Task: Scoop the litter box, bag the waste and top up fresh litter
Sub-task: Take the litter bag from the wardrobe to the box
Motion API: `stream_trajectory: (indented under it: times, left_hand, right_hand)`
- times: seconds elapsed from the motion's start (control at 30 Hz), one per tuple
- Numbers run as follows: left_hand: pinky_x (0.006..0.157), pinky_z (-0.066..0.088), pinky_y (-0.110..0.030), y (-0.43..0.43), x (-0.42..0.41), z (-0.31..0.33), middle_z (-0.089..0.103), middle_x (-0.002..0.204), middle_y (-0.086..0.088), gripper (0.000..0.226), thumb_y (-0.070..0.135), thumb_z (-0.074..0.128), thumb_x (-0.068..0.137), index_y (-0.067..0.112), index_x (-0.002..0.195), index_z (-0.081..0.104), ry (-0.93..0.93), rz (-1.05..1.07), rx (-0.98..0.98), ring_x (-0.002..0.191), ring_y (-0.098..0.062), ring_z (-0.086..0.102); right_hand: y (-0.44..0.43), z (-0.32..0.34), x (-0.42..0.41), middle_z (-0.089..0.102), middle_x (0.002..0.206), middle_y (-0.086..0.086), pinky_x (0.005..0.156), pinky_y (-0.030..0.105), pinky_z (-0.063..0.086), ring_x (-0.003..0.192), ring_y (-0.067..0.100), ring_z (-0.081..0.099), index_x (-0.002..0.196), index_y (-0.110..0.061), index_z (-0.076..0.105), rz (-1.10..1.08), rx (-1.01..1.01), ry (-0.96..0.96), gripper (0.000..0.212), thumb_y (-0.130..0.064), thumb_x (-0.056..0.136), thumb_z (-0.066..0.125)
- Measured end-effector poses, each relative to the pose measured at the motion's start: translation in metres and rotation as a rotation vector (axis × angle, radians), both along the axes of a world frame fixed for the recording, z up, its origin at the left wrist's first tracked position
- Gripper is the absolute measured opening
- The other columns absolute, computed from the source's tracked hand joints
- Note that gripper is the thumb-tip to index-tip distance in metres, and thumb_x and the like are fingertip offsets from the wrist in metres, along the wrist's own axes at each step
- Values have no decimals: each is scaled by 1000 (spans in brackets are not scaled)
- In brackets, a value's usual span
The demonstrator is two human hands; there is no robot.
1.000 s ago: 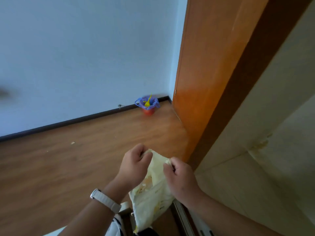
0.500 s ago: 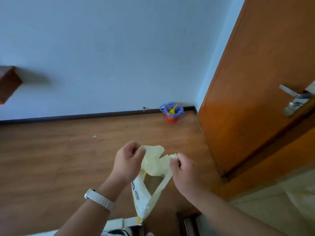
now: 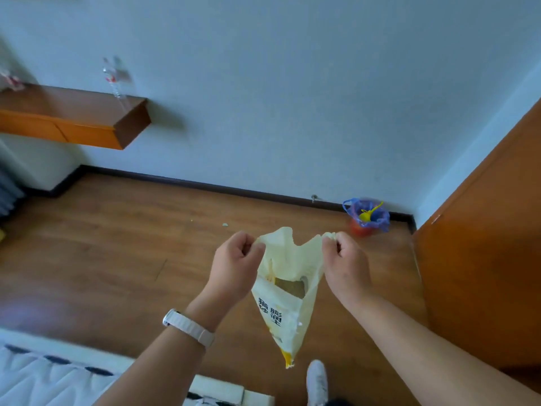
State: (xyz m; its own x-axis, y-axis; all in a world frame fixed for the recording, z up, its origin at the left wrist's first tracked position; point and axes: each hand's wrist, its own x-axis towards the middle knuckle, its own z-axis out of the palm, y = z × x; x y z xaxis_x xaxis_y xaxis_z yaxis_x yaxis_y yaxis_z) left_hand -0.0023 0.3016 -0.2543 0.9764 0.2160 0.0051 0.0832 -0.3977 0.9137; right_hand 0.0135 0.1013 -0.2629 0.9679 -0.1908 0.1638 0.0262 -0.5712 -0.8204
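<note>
Open wooden floor (image 3: 117, 259) lies ahead and left of the held litter bag (image 3: 288, 288), bounded by the orange door (image 3: 483, 273) close on the right, a bag-lined red bin (image 3: 362, 229) in the far right corner, a wall shelf (image 3: 73, 112) far left, and bedding (image 3: 44, 376) at the near left.

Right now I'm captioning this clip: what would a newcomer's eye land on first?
The pale yellow litter bag at centre, its top edges pinched by the left hand and right hand above the wooden floor. Next, the small red bin with a blue liner in the far corner, beside the orange door.
</note>
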Motion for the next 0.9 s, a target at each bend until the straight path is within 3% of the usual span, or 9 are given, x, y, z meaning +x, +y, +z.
stream_trajectory:
  times: [0.23, 0.37, 0.5, 0.7, 0.9]
  left_hand:
    - [53, 38, -28, 24, 43, -17, 52, 61, -1, 23, 22, 61, 89, 8, 72, 56, 68, 191, 29, 55, -12, 42]
    - [53, 38, -30, 33, 72, -27, 52, 62, -1, 21, 22, 60, 89, 7, 74, 57, 140, 324, 52, 55, -12, 41]
    - [49, 38, -22, 31, 107, -29, 57, 64, -7, 21, 22, 61, 90, 9, 74, 59, 211, 434, 95, 53, -9, 42]
    - [50, 41, -22, 21, 167, -22, 65, 74, -12, 18, 24, 61, 90, 14, 75, 61, 246, 561, 140, 56, -10, 47]
    - [53, 43, -15, 28, 211, -6, 63, 64, -1, 15, 19, 64, 89, 10, 78, 66, 221, 662, -92, 55, -3, 53]
  right_hand:
    - [24, -35, 75, 41, 56, -1, 46, 25, 29, 50, 8, 35, 66, -7, 42, 263, -56, 63, 39, -28, 98, 47]
    - [44, -57, 127, 41, 57, -3, 48, 31, 31, 51, 7, 35, 68, -7, 42, 443, -40, 125, 40, -34, 97, 45]
    - [53, -64, 179, 37, 54, -5, 47, 35, 29, 49, 7, 33, 66, -9, 39, 645, -48, 154, 38, -33, 95, 46]
    - [55, -53, 251, 31, 54, -8, 47, 29, 24, 49, 8, 28, 63, -12, 33, 801, -34, 158, 36, -26, 92, 49]
    - [72, -31, 309, 33, 55, -4, 46, 26, 23, 50, 8, 27, 65, -10, 32, 888, -6, 133, 36, -21, 94, 49]
